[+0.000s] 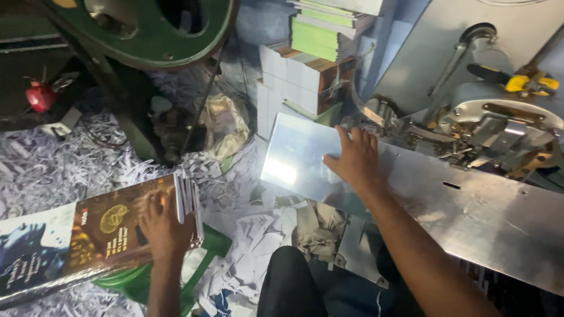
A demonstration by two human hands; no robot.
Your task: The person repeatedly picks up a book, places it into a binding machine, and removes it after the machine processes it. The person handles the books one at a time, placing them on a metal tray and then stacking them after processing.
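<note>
Left hand [163, 226] flat on brown-covered booklet stack [111, 232] (white edges); right hand [354, 159] on steel plate [446, 205].

We see a stack of notebooks [88, 238] lying flat at the lower left, resting on a green plastic stool [138, 280] amid shredded paper. Its top cover is glossy brown with a gold round emblem and gold lettering, turning to a dark blue and white picture toward the left end. The white page edges show at the stack's right end, a few books there riding slightly raised. Further right, a bare, shiny metal plate [470, 211] slopes across as the machine's flat work surface, reflecting light near its left corner.
</note>
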